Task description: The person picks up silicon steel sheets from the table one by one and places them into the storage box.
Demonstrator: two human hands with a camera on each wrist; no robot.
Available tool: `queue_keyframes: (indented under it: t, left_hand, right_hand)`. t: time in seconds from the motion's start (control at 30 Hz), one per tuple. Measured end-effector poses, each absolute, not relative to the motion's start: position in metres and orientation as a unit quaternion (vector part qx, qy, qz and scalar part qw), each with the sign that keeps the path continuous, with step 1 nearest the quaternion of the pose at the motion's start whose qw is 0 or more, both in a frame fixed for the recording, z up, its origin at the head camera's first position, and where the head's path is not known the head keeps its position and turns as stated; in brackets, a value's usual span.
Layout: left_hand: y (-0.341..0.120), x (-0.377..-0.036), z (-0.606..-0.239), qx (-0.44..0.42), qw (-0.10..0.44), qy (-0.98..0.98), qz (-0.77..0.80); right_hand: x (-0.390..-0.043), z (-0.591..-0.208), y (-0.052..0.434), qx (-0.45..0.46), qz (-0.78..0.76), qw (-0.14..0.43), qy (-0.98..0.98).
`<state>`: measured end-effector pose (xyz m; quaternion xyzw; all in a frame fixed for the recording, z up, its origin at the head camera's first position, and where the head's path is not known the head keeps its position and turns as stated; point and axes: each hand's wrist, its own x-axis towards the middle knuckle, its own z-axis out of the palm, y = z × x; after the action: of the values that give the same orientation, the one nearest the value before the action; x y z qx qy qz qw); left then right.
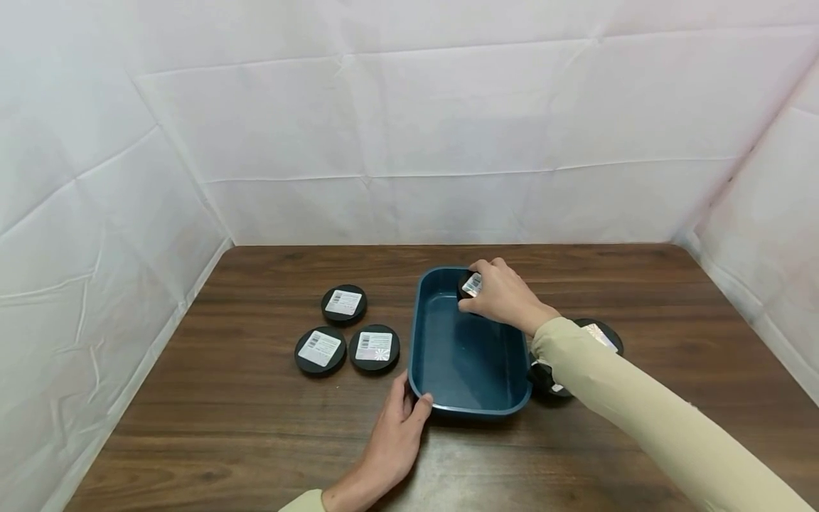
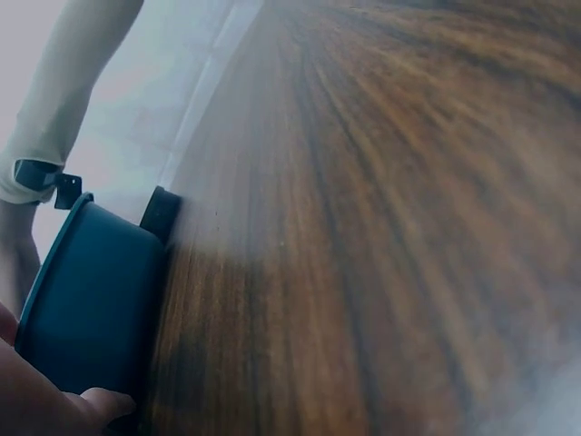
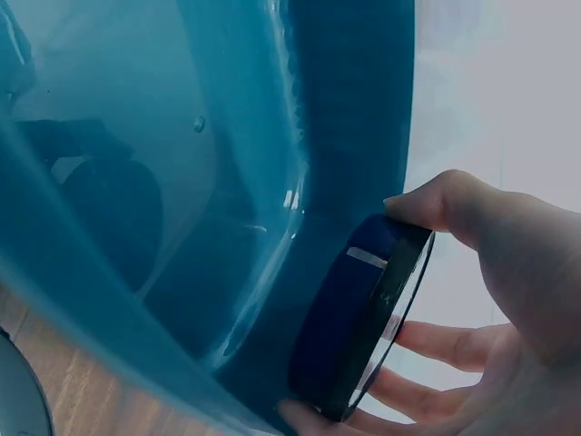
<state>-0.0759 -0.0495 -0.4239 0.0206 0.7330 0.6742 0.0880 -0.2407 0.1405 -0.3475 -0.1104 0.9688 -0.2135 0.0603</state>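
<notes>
Nearest the body, left hand [image 1: 393, 444]: rests on the wooden table [image 1: 256, 427], thumb and fingers curled round the near left corner of the blue tray [image 1: 467, 355], bracing it.
Beside the tray, right: two more black tins [image 1: 595, 334] sit just off its right wall, mostly hidden under the beige sleeve [image 1: 640, 398].
Middle left, spare tins: three round black tins with white labels lie flat in a cluster [image 1: 345, 331], well apart from the tray's left wall.
Far end, right hand [image 1: 505, 295]: reaches over the tray's far right corner, fingertips and thumb pinched on the rim of a black labelled tin [image 1: 470, 284].
Tin's position: the right wrist view shows the tin [image 3: 363, 327] tilted on edge, close against the inner wall, not yet flat on the floor of the tray.
Doing it well, as I judge it: lower the tin until its base lies flat, keep the left hand steady on the corner, and tuck the tin into the corner so room remains.
</notes>
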Motion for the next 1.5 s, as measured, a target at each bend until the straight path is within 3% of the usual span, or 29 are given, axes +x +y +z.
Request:
queue_keyframes:
  t: [1.5]
  left_hand:
    - [-0.05, -0.073, -0.423, 0.012, 0.091, 0.721, 0.687]
  right_hand:
    - [-0.241, -0.356, 0.118, -0.116, -0.129, 0.113, 0.978]
